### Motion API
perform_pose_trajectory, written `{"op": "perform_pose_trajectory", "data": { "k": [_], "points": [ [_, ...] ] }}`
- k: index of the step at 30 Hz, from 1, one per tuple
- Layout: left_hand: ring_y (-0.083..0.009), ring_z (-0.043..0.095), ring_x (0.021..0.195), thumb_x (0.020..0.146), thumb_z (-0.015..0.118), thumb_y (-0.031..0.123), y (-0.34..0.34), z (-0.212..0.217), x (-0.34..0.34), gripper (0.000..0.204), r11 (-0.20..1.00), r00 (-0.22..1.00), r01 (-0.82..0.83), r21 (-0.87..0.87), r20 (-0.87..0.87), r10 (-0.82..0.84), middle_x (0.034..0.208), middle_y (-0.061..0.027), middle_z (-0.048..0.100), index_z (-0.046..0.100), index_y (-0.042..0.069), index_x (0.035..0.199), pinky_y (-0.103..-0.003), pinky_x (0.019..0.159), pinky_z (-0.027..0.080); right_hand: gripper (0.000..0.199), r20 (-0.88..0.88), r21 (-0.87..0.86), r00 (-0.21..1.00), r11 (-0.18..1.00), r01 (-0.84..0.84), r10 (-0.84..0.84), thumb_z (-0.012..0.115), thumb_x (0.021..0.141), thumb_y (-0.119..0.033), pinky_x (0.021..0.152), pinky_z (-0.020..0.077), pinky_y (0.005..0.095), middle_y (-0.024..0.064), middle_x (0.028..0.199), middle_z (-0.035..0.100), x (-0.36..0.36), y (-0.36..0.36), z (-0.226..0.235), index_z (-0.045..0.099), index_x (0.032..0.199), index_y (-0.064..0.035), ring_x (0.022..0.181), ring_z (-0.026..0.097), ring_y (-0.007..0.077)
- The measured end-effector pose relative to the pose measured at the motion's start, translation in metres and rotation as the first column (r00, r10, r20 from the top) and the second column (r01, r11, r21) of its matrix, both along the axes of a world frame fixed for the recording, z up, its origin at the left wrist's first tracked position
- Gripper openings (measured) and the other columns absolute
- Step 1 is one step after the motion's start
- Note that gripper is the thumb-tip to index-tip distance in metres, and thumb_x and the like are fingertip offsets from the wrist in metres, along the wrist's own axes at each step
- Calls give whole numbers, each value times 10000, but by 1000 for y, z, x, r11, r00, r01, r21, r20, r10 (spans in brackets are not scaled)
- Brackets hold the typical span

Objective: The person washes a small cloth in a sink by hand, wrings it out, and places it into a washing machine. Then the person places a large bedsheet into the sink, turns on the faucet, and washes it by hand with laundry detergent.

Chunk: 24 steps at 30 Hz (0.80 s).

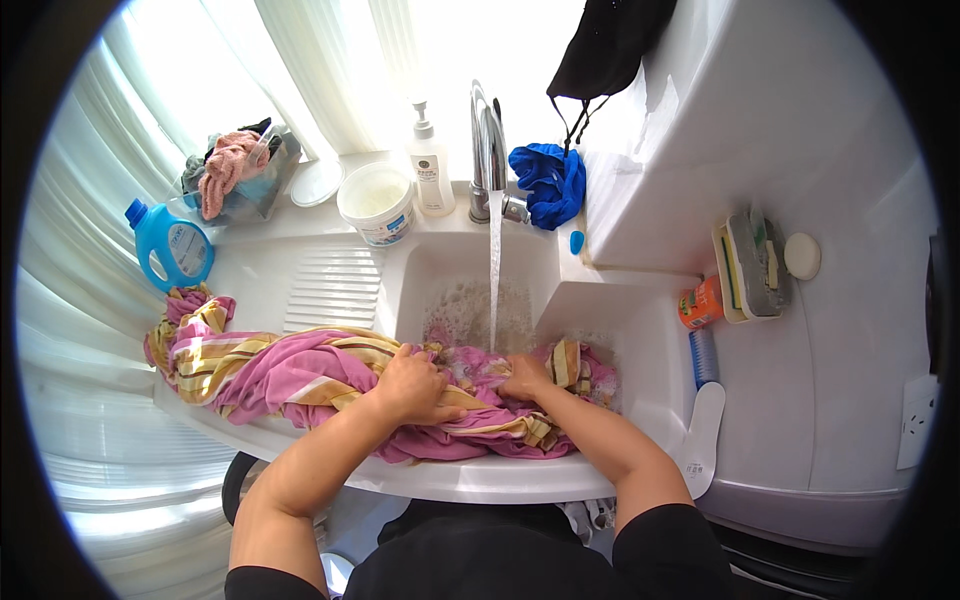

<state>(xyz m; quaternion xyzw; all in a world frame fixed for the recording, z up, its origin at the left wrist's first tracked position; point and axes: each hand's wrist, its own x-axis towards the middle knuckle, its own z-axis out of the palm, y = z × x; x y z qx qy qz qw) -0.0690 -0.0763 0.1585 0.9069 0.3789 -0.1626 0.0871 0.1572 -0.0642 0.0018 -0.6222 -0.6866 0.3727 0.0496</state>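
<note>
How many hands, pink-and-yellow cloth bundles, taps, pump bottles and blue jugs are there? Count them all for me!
Left hand and right hand: 2
Pink-and-yellow cloth bundle: 1
Tap: 1
Pump bottle: 1
Blue jug: 1
Total: 6

Before the tap (487, 150) lies the basin (445, 260), with a long cloth (290, 385) partly in it and reaching well left of the tap. The washboard (335, 285) is before the tap and to its left. Left of the tap stand, going outward, a pump bottle (430, 178), a tub (383, 220), a lid (315, 184) and a container (265, 205) holding clothes (232, 168). Just right of the tap sits a bundled cloth (548, 185); well right, a canister (700, 303).
</note>
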Motion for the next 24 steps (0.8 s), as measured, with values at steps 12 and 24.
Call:
{"op": "perform_pose_trajectory", "data": {
  "k": [12, 24],
  "points": [
    [-323, 657, 703, 674, 631, 673, 12, 51, 6, 633, 894, 993, -113, -433, -32, 110, 677, -143, 656, 712, 48, 729, -417, 661, 515, 441, -606, 126, 791, 973, 195, -80, 785, 573, -210, 722, 492, 336, 137, 836, 645, 29, 47, 165, 589, 919, -20, 736, 607, 237],
    [-360, 327, 1339, 705, 670, 576, 80, -140, 60, 800, 868, 852, -474, -148, -325, 410, 1426, -153, 405, 451, 199, 1376, -523, 1096, 219, 682, 298, 408, 952, 893, -189, 65, 558, 867, -457, 1066, 266, 532, 237, 1425, 344, -15, 3, -3, 387, 1359, -18, 1341, 252, 437]
  ]
}}
